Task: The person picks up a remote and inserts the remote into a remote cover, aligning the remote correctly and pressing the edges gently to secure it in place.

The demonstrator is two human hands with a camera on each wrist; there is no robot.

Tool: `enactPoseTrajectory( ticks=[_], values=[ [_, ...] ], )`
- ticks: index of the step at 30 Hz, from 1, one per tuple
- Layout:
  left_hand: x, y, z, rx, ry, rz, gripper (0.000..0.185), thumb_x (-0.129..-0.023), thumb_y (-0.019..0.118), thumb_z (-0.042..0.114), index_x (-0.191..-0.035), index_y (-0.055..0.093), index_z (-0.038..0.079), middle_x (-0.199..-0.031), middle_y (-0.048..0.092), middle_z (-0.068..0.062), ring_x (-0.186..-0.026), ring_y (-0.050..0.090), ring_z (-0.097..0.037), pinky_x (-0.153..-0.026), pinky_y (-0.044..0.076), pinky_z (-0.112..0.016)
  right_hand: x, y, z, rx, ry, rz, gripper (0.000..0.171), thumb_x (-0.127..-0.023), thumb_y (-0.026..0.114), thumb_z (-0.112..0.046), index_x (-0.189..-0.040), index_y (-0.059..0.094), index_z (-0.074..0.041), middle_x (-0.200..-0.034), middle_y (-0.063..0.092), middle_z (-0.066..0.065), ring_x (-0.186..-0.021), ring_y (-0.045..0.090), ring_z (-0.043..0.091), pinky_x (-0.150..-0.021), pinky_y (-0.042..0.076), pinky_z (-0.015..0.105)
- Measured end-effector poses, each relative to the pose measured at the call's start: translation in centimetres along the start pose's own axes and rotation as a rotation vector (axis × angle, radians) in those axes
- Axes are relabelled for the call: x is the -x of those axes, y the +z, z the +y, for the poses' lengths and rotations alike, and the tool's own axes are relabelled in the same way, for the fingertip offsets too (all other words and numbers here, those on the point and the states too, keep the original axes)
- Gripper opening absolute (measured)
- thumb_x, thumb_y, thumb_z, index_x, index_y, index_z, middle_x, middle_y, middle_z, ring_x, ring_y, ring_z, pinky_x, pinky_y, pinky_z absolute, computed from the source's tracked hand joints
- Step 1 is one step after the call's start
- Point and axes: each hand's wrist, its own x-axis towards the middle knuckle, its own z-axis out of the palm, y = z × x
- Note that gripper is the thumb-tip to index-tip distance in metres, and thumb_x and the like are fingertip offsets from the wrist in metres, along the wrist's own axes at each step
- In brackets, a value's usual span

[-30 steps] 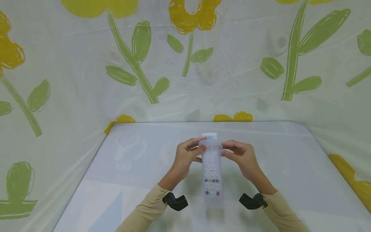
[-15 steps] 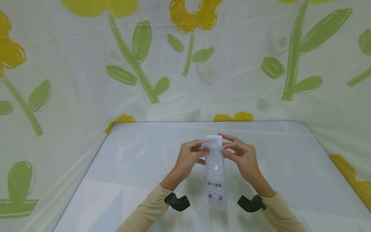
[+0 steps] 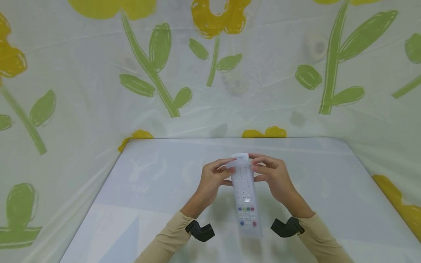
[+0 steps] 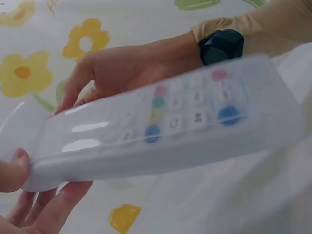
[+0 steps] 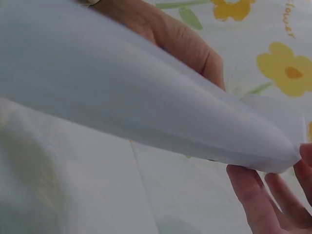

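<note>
A white remote control (image 3: 245,193) with rows of buttons, several of them coloured, lies inside a translucent plastic sleeve (image 3: 250,232). It is held up over the table, its top end away from me and sticking out of the sleeve's mouth. My left hand (image 3: 211,178) pinches the left edge near that mouth, thumb in front. From the right side, my right hand (image 3: 275,176) grips the top end, with one fingertip at the remote's top corner. A clear flap (image 4: 18,127) stands out at the mouth in the left wrist view. The sleeve's smooth back (image 5: 146,92) fills much of the right wrist view.
The pale table (image 3: 158,190) has faint printed patterns and reflections. A white curtain (image 3: 263,102) with yellow flowers and green leaves hangs behind and at both sides. Black wrist cameras (image 3: 200,231) sit over beige sleeves on both arms.
My right fingers have shifted from the sleeve's edge up to the remote's top corner. The remote's lower end has swung to the right. My left hand keeps its pinch.
</note>
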Motion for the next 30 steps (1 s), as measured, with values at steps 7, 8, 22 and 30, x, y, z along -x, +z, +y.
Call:
enactPoseTrajectory(
  ticks=[7, 8, 22, 30],
  values=[
    [0.38, 0.55, -0.37, -0.029, 0.064, 0.118, 0.018, -0.083, 0.07, -0.001, -0.099, 0.067, -0.006, -0.096, 0.063, -0.012, -0.086, 0.065, -0.023, -0.063, 0.057, -0.042, -0.46, -0.35, 0.18, 0.037, 0.08, 0.051, 0.01, -0.094, 0.058, -0.016, -0.093, 0.065, -0.009, -0.098, 0.066, 0.003, -0.084, 0.065, 0.023, -0.065, 0.058, 0.039],
    [0.46, 0.62, -0.35, -0.036, 0.071, 0.121, 0.018, -0.083, 0.07, -0.001, -0.099, 0.067, -0.006, -0.096, 0.063, -0.012, -0.086, 0.065, -0.024, -0.063, 0.057, -0.042, -0.54, -0.38, 0.18, 0.063, 0.082, 0.064, 0.01, -0.093, 0.061, -0.017, -0.096, 0.065, -0.008, -0.096, 0.066, 0.003, -0.083, 0.065, 0.022, -0.065, 0.058, 0.038],
    [0.84, 1.0, -0.73, -0.024, 0.123, 0.146, 0.016, -0.086, 0.061, -0.009, -0.1, 0.068, -0.006, -0.094, 0.06, -0.012, -0.093, 0.065, -0.026, -0.059, 0.057, -0.043, -0.58, -0.77, 0.24, 0.18, -0.022, 0.035, 0.024, -0.087, 0.067, -0.004, -0.108, 0.064, 0.007, -0.098, 0.068, 0.004, -0.083, 0.068, 0.024, -0.061, 0.058, 0.042],
    [0.19, 0.72, -0.91, -0.042, 0.032, 0.105, 0.02, -0.087, 0.06, -0.004, -0.106, 0.067, -0.006, -0.112, 0.063, -0.012, -0.094, 0.065, -0.025, -0.06, 0.057, -0.043, -0.41, -0.75, 0.79, 0.2, -0.003, 0.042, 0.024, -0.087, 0.065, -0.002, -0.108, 0.064, 0.009, -0.098, 0.067, 0.007, -0.083, 0.068, 0.022, -0.06, 0.057, 0.042]
  ],
)
